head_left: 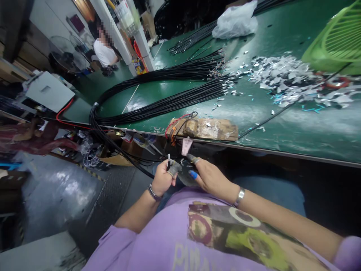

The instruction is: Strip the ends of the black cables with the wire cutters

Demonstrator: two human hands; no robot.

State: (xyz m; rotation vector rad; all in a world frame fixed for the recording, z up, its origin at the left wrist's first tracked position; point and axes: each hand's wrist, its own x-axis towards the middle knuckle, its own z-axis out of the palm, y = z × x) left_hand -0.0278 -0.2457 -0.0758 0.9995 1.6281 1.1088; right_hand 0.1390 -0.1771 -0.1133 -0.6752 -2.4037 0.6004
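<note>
My left hand is closed around a black cable, whose pale end sticks up past the fingers. Grey wrapping covers its thumb. To the right, my right hand has thumb and index finger apart, with blue tape on one digit and grey wrapping on another. At its fingertips is a pale pinkish piece; whether it is a scrap or a finger cover I cannot make out. Small pale bits show between the hands. A thick bundle of black cables loops over the bench and hangs down left of my left hand.
Along the front edge of the green bench lies a worn wooden block with an orange-handled tool. White scraps are heaped near a green basket. A plastic bag lies behind. Another person sits at the far left.
</note>
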